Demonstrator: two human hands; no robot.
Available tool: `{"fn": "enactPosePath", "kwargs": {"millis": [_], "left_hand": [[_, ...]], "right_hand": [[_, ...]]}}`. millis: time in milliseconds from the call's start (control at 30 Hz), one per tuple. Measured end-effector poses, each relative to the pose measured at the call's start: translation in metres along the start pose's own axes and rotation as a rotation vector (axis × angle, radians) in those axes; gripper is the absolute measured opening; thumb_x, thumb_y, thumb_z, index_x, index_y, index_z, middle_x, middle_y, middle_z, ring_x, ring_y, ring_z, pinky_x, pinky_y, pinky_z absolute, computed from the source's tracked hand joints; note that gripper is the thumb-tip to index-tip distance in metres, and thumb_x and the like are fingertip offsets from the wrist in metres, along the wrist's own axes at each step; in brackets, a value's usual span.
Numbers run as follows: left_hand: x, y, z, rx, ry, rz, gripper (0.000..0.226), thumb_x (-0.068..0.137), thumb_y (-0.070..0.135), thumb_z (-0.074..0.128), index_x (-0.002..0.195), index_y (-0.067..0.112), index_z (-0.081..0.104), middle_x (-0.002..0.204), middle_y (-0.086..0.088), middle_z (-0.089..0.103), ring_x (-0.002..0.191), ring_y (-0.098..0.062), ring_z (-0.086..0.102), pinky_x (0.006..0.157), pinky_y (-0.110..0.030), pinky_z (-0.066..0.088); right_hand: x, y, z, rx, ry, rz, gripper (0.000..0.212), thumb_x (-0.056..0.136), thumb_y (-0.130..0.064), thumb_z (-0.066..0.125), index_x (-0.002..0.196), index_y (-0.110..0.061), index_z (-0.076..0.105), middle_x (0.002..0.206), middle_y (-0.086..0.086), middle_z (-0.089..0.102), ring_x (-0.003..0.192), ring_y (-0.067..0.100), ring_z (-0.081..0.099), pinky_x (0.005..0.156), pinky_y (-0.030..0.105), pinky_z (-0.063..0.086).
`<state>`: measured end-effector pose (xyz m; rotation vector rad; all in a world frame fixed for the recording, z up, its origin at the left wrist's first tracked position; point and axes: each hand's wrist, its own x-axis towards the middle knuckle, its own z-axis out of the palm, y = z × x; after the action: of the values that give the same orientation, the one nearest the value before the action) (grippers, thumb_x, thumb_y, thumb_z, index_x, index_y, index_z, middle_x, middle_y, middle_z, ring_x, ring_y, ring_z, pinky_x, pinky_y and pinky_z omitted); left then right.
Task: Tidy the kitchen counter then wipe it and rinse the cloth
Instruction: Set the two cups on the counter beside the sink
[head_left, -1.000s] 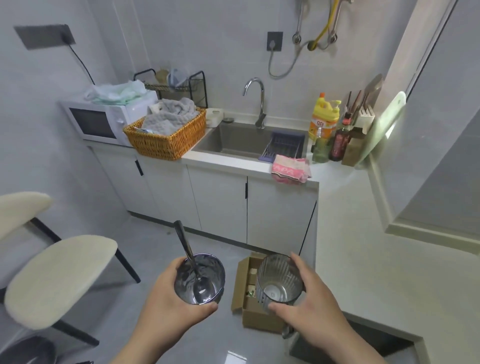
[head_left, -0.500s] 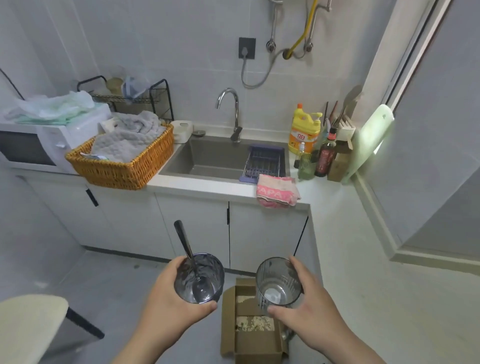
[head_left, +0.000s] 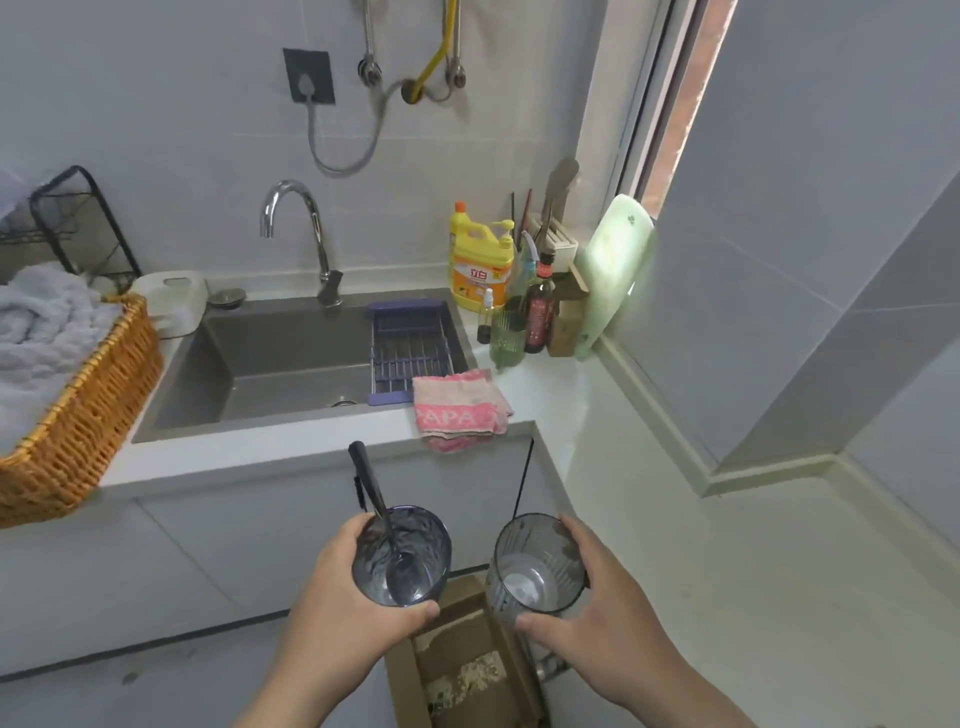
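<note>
Head view: the left hand (head_left: 337, 613) is low in the frame, its grip closed round a dark glass (head_left: 402, 556), with the fingers wrapped behind the wall and the thumb across the near side. A spoon (head_left: 374, 499) stands tilted in this glass, its bowl at the bottom and its handle sticking out over the far rim. The right hand (head_left: 608, 618) holds a clear ribbed glass (head_left: 535, 566) in the same way, its grip curled round the body with the thumb on the near side. The two glasses are upright, side by side and apart, in front of the cupboard doors and above an open cardboard box (head_left: 467, 660) on the floor.

Beyond them the pink cloth (head_left: 457, 410) lies crumpled on the white worktop (head_left: 561, 395), at its front edge, just right of the sink (head_left: 270, 374) and touching the near end of a purple drain rack (head_left: 410, 348) that sits across the basin's right side. A chrome tap (head_left: 306, 228) rises behind the basin. In the right back corner stand a yellow detergent bottle (head_left: 478, 265), a green glass (head_left: 506, 332), a dark bottle (head_left: 537, 312) and a pale green cutting board (head_left: 613, 270) leaning on the wall. On the left, a wicker basket (head_left: 78, 431) holds a grey towel (head_left: 41, 332), with a white container (head_left: 171, 301) just behind it.
</note>
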<state>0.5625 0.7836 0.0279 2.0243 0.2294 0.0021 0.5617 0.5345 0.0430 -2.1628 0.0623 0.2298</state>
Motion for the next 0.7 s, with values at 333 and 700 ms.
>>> {"fn": "enactPosePath", "kwargs": {"millis": [333,700], "left_hand": [[0.091,0.047,0.072,0.053,-0.150,0.062,0.097,0.038,0.049,0.089,0.124,0.043,0.044,0.117,0.024,0.056,0.106,-0.001,0.058,0.093,-0.029,0.050],[0.198,0.093,0.148,0.138,-0.249,0.140,0.102,0.048,0.037,0.091,0.136,0.030,0.041,0.124,0.014,0.054,0.113,-0.008,0.054,0.097,-0.031,0.046]], "right_hand": [[0.060,0.045,-0.052,0.075,0.166,0.118,0.111,0.058,-0.049,0.084,0.149,-0.039,0.023,0.144,-0.029,0.035,0.131,-0.002,0.038,0.109,0.025,0.035],[0.150,0.090,-0.104,0.133,0.246,0.172,0.100,0.066,-0.038,0.081,0.147,-0.041,0.023,0.145,-0.021,0.035,0.119,0.004,0.048,0.084,0.019,0.050]]}}
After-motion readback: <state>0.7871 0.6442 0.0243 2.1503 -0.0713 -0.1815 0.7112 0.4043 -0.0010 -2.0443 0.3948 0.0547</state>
